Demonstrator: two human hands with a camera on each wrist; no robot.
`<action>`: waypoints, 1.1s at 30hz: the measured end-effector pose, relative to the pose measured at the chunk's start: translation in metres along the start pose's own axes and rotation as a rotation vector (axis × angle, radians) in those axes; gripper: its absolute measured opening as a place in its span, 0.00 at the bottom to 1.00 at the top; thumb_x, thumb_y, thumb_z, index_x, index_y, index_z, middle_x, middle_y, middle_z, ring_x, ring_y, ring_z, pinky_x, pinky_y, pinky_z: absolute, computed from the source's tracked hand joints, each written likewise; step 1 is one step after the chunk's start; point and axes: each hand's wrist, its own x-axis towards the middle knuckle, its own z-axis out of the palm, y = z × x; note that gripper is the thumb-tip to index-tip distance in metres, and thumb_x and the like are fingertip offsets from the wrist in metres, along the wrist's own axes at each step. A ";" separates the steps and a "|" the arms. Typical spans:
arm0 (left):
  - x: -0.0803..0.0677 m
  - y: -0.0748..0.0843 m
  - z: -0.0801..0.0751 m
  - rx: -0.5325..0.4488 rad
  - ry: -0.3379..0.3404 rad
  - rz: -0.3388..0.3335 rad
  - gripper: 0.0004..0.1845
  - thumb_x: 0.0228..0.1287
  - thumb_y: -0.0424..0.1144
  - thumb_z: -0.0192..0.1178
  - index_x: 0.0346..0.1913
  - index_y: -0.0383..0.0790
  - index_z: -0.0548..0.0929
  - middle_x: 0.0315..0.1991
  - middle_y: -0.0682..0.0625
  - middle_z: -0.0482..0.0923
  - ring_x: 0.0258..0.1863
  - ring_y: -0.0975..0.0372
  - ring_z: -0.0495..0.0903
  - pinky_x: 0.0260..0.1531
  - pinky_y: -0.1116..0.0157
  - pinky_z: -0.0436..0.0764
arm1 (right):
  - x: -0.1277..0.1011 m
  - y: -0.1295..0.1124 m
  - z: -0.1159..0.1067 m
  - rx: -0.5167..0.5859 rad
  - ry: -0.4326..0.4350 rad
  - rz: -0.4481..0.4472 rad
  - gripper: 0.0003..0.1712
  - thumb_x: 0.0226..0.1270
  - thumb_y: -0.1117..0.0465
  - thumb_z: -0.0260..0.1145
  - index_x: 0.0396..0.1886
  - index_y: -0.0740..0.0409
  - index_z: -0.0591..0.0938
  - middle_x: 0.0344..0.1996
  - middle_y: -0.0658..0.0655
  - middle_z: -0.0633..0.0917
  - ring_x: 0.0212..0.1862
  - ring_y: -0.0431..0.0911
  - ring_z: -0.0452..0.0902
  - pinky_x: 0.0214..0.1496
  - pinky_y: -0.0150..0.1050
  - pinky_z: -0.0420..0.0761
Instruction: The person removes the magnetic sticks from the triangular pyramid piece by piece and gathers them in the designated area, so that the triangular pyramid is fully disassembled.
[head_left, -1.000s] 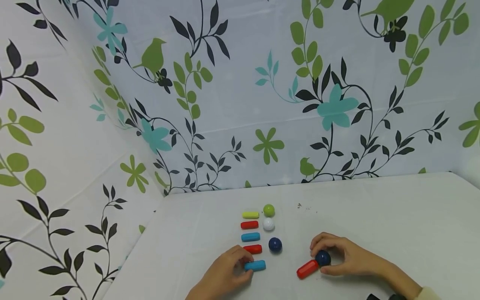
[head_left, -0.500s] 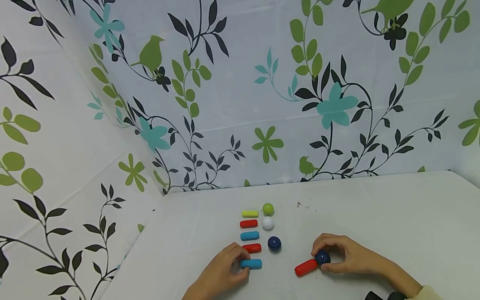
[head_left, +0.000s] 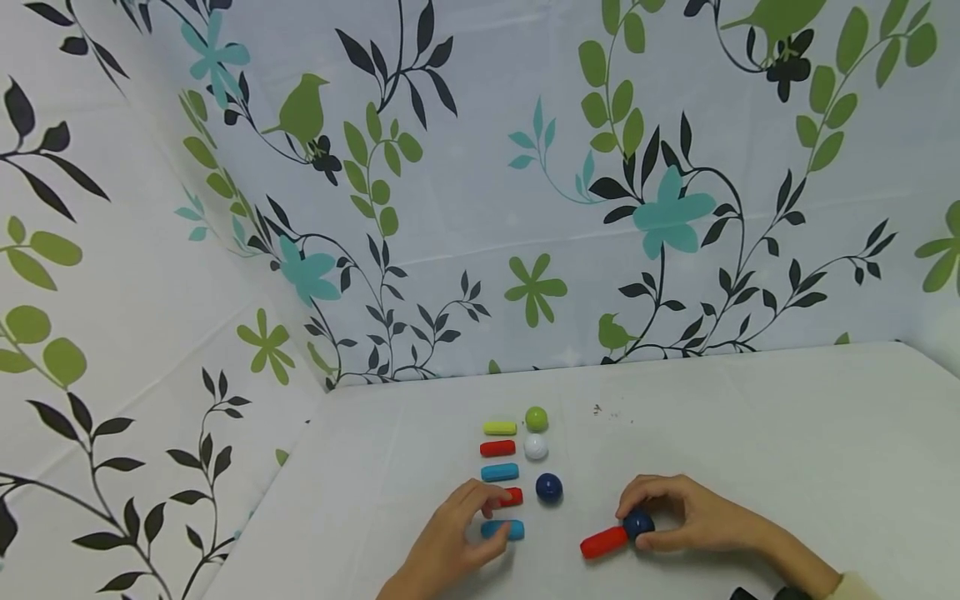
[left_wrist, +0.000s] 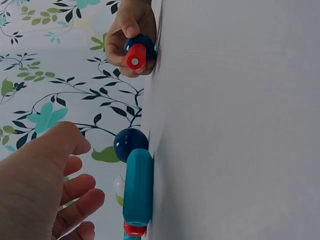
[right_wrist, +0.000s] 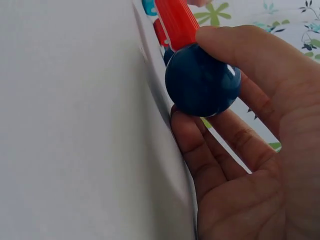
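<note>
My right hand pinches a dark blue ball between thumb and fingers. A red rod sticks out of that ball toward the left, and its near end shows a round silvery spot in the left wrist view. My left hand hovers with thumb and fingers spread around a light blue rod lying on the table. In the left wrist view there is a gap between those fingers and the rod. A fingertip overlaps another red rod just behind it in the head view.
Farther back in the same column lie a blue rod, a red rod and a yellow rod. Beside them stand a loose dark blue ball, a white ball and a green ball. Patterned cloth hangs behind the white table.
My left hand drew the light blue rod slightly left, then let go of it, its fingers spreading. My right hand moved a little left with the ball and attached red rod.
</note>
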 end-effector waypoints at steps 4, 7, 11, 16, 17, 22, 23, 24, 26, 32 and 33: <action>0.000 0.006 0.005 0.005 0.009 0.064 0.12 0.64 0.39 0.64 0.49 0.44 0.80 0.38 0.54 0.76 0.38 0.69 0.74 0.42 0.72 0.80 | 0.002 -0.001 0.004 0.029 -0.006 0.008 0.16 0.65 0.71 0.64 0.52 0.60 0.80 0.47 0.58 0.82 0.51 0.45 0.75 0.56 0.32 0.74; 0.000 0.011 0.007 0.024 0.001 0.109 0.11 0.64 0.39 0.64 0.48 0.44 0.81 0.38 0.55 0.76 0.38 0.69 0.74 0.41 0.73 0.80 | 0.004 -0.002 0.007 0.036 -0.008 0.006 0.16 0.65 0.71 0.64 0.52 0.60 0.80 0.47 0.59 0.82 0.51 0.45 0.75 0.56 0.33 0.74; -0.001 0.017 0.010 0.012 -0.033 0.129 0.10 0.66 0.41 0.63 0.48 0.45 0.80 0.40 0.55 0.77 0.39 0.69 0.75 0.43 0.72 0.80 | 0.006 -0.004 0.011 0.030 0.002 0.012 0.15 0.65 0.71 0.65 0.51 0.59 0.80 0.46 0.58 0.82 0.49 0.45 0.76 0.55 0.33 0.74; -0.003 0.024 0.014 -0.033 -0.141 0.093 0.12 0.69 0.46 0.59 0.50 0.45 0.80 0.43 0.56 0.78 0.41 0.70 0.75 0.45 0.73 0.79 | 0.009 -0.007 0.019 0.003 0.043 0.111 0.15 0.65 0.67 0.66 0.51 0.57 0.81 0.46 0.56 0.83 0.47 0.43 0.77 0.52 0.32 0.76; -0.003 0.025 0.014 -0.041 -0.168 0.078 0.13 0.70 0.48 0.59 0.51 0.45 0.80 0.44 0.57 0.78 0.42 0.71 0.75 0.45 0.73 0.79 | 0.010 -0.008 0.020 0.001 0.051 0.138 0.15 0.66 0.66 0.66 0.52 0.57 0.82 0.46 0.56 0.83 0.47 0.43 0.77 0.52 0.32 0.76; -0.002 0.030 0.016 -0.080 -0.269 0.009 0.18 0.69 0.51 0.58 0.56 0.46 0.78 0.46 0.57 0.76 0.42 0.72 0.74 0.44 0.75 0.78 | 0.015 -0.012 0.028 0.001 0.076 0.211 0.14 0.66 0.63 0.66 0.51 0.56 0.82 0.45 0.56 0.83 0.45 0.43 0.78 0.51 0.30 0.77; -0.001 0.031 0.017 -0.088 -0.280 0.000 0.18 0.69 0.50 0.59 0.56 0.46 0.78 0.46 0.57 0.77 0.42 0.72 0.74 0.44 0.75 0.78 | 0.016 -0.012 0.029 0.002 0.077 0.211 0.14 0.66 0.63 0.66 0.51 0.56 0.82 0.45 0.56 0.83 0.45 0.42 0.78 0.51 0.30 0.77; 0.000 0.031 0.017 -0.094 -0.292 -0.007 0.19 0.68 0.50 0.60 0.57 0.45 0.78 0.47 0.57 0.77 0.42 0.72 0.74 0.44 0.76 0.78 | 0.017 -0.013 0.030 0.002 0.075 0.209 0.14 0.66 0.63 0.67 0.51 0.56 0.82 0.45 0.56 0.83 0.44 0.42 0.78 0.51 0.30 0.77; 0.001 0.032 0.019 -0.106 -0.310 -0.010 0.20 0.68 0.49 0.61 0.58 0.45 0.78 0.48 0.56 0.78 0.41 0.73 0.75 0.43 0.76 0.78 | 0.018 -0.013 0.033 0.010 0.069 0.202 0.14 0.66 0.63 0.67 0.51 0.57 0.82 0.44 0.56 0.83 0.44 0.42 0.79 0.51 0.31 0.77; 0.000 0.033 0.026 -0.094 -0.313 0.134 0.19 0.69 0.46 0.59 0.58 0.42 0.79 0.49 0.54 0.79 0.42 0.73 0.75 0.43 0.78 0.77 | 0.023 -0.015 0.046 0.122 0.040 0.188 0.13 0.68 0.65 0.64 0.51 0.58 0.82 0.45 0.57 0.83 0.43 0.42 0.79 0.50 0.32 0.79; 0.000 0.033 0.027 -0.098 -0.314 0.154 0.18 0.69 0.45 0.60 0.58 0.42 0.79 0.48 0.53 0.79 0.42 0.73 0.76 0.43 0.78 0.77 | 0.024 -0.017 0.048 0.147 0.033 0.184 0.13 0.68 0.66 0.64 0.51 0.58 0.82 0.45 0.57 0.83 0.43 0.42 0.79 0.50 0.33 0.79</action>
